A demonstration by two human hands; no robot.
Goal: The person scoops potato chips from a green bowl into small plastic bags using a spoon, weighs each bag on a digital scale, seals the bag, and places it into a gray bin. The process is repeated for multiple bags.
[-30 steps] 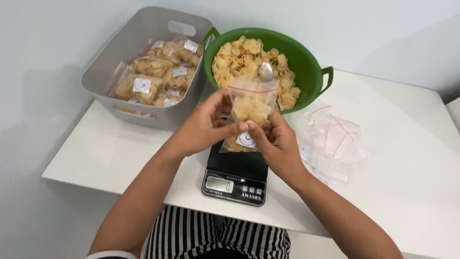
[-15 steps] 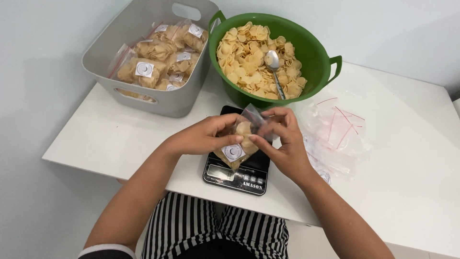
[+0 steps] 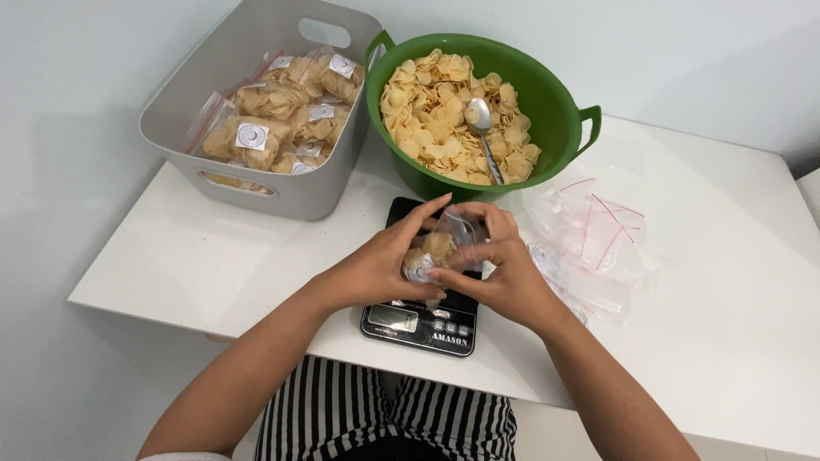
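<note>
Lowered since a second ago, when it was held upright over the bowl, the bag [image 3: 437, 253] of pale chips now sits tipped between both hands just above the black scale [image 3: 420, 318]. Left hand [image 3: 376, 271] cups its lower end, fingers closed around it; right hand [image 3: 504, 275] pinches the upper, sealing end. Its long axis slants from lower left, where a round sticker faces up, to upper right, mouth pointing towards the green bowl [image 3: 559, 102]. Sealing well probably means pressing air out and running the strip shut evenly. A spoon [image 3: 483, 128] lies in the bowl; a grey bin [image 3: 256, 192] holds filled bags, empty bags [image 3: 598, 239] lie right.
</note>
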